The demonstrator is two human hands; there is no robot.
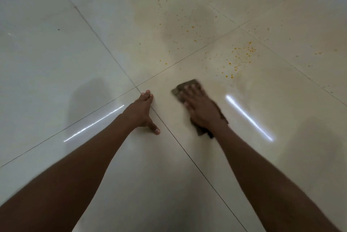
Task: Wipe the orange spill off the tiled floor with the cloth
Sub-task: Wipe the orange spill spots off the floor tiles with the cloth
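Two bare hands rest on the tiled floor (56,59). The right hand (201,106) lies flat on a brown cloth (188,83), fingers straight and spread, pressing it to the tile; the cloth's edges show beyond the fingertips and behind the wrist, and both are a little blurred. The left hand (141,111) is open too, palm down on the bare floor just beside a crossing of grout lines, thumb stretched out to the side. The orange spill (242,53) lies as scattered specks on the tiles farther from the person, its nearest drops close to the cloth's far edge.
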